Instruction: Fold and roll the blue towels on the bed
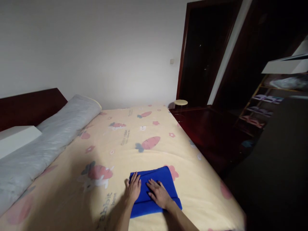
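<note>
A folded blue cloth (pixel 166 181) lies on the bed near its front edge, with fold lines across its upper and lower parts. My left hand (pixel 134 188) rests flat at the cloth's left edge, fingers stretched forward. On the middle of the cloth lies my right hand (pixel 158 193), palm down with the fingers spread. Both hands touch the cloth, and neither grips it. What kind of item the cloth is, I cannot tell.
The bed carries a cream sheet (pixel 120 141) printed with carrots and rabbits. Along the left lie a long grey pillow (pixel 64 125) and a white box (pixel 19 138). A round stool (pixel 181 102) stands beyond the bed; a shoe rack (pixel 258 107) is at right.
</note>
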Action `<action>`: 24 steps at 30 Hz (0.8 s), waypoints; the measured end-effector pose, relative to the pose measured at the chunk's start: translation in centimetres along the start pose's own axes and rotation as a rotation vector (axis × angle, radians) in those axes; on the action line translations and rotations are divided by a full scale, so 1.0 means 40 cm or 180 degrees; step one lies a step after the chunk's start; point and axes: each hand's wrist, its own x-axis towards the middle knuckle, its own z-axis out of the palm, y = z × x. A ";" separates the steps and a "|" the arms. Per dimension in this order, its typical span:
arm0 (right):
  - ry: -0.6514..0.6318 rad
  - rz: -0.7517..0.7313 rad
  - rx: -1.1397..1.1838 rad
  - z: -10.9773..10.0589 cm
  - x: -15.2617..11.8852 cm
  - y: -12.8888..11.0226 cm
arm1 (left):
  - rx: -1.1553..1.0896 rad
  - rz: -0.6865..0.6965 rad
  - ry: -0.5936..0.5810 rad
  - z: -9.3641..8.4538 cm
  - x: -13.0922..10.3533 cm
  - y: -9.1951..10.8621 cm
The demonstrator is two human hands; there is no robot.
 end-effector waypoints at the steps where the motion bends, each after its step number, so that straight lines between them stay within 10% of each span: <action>1: -0.0143 -0.0088 0.0055 0.004 0.006 -0.014 | 0.0003 -0.0059 -0.0148 0.002 0.009 0.007; 7: 0.0250 0.0800 -0.0318 -0.013 -0.009 0.102 | 0.0285 -0.0729 -0.0516 -0.016 0.009 -0.099; 11: 0.0908 0.1527 -0.0648 -0.034 -0.049 0.203 | 0.0420 -0.0990 0.0455 -0.053 -0.014 -0.143; 15: 0.1199 0.1218 -0.0437 -0.040 -0.074 0.140 | 0.0004 -0.0845 0.1060 -0.051 -0.071 -0.037; 20: 0.0927 0.0348 0.0223 0.001 -0.123 -0.051 | -0.0657 0.0259 0.0310 0.061 -0.214 0.153; 24: 0.0577 0.0019 0.0344 0.053 -0.200 -0.074 | -0.0662 0.0524 0.0101 0.121 -0.299 0.156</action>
